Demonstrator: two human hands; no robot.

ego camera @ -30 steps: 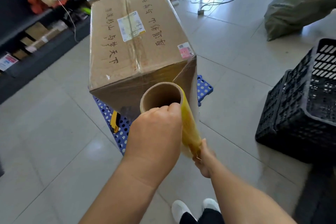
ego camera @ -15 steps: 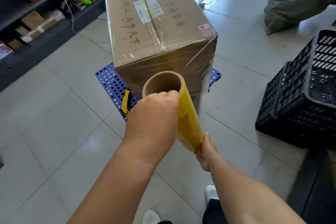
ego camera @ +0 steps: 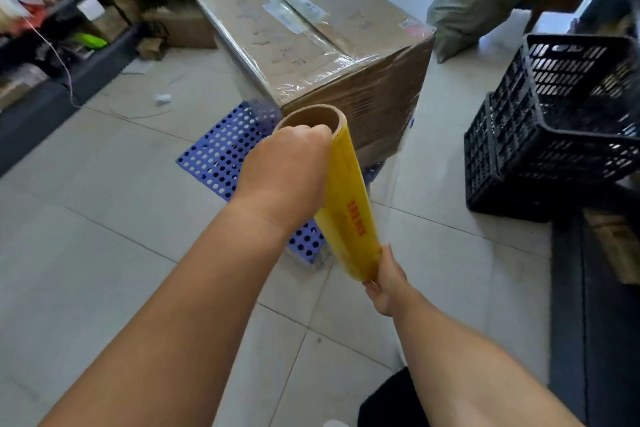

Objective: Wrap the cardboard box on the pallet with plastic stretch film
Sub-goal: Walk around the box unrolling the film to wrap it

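1. The box (ego camera: 311,45) sits at twelve o'clock on the pallet (ego camera: 221,156), film already glossing its sides.
2. Your roll (ego camera: 349,204) has little film left.
3. Your left hand (ego camera: 287,177) grips its top, your right hand (ego camera: 386,279) its bottom; more passes likely remain.

Both bare forearms reach forward, the left one higher and stretched further out. The left hand (ego camera: 287,166) shows its back, fingers curled over the top rim of the roll (ego camera: 349,208). The right hand (ego camera: 386,282) sits lower and nearer the body, gripping the roll's bottom end, thumb pointing up along it.
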